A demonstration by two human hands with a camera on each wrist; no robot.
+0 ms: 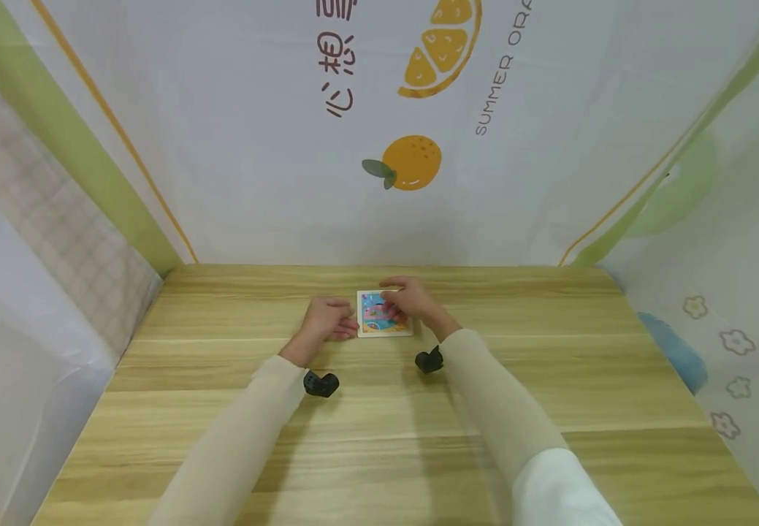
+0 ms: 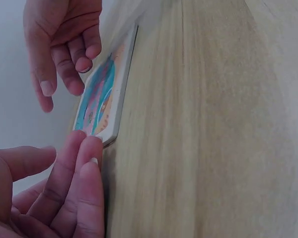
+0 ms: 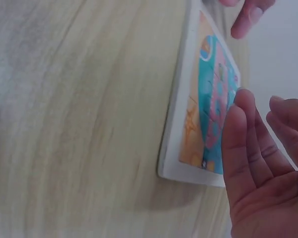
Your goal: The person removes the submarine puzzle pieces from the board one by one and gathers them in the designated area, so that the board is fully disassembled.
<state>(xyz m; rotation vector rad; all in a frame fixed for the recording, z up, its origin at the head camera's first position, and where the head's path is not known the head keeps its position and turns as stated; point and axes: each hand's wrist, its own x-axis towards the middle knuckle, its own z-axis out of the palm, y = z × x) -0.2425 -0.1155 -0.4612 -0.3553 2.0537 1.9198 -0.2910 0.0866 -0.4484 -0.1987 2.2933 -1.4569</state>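
On the far part of the yellowish wood-grain table (image 1: 366,446), a flat, white-rimmed picture board (image 1: 372,314) lies square to the far edge

The board is near the middle of the far edge, its plain rim framing a blue, pink and orange picture crossed by thin dark seams. Seen from the head, it looks longer from left to right than from near to far, so its long axis seems to run parallel to the far edge; the slanting view makes this hard to judge. The picture's orange strip faces near, with a starfish shape toward its right end, and the blue lies mostly farther back.

At the board's left edge, the left hand (image 1: 329,318) has its fingers extended close together and its thumb apart. The right hand (image 1: 412,301) reaches over the right part, fingers gently bent, thumb apart, pinching nothing. Whether either hand's fingertips touch the board, I cannot tell.

Both arms wear beige sleeves (image 1: 237,431), with a small black device (image 1: 321,384) at each wrist. Beyond the table hangs a white cloth (image 1: 254,161) printed with an orange fruit (image 1: 413,162).
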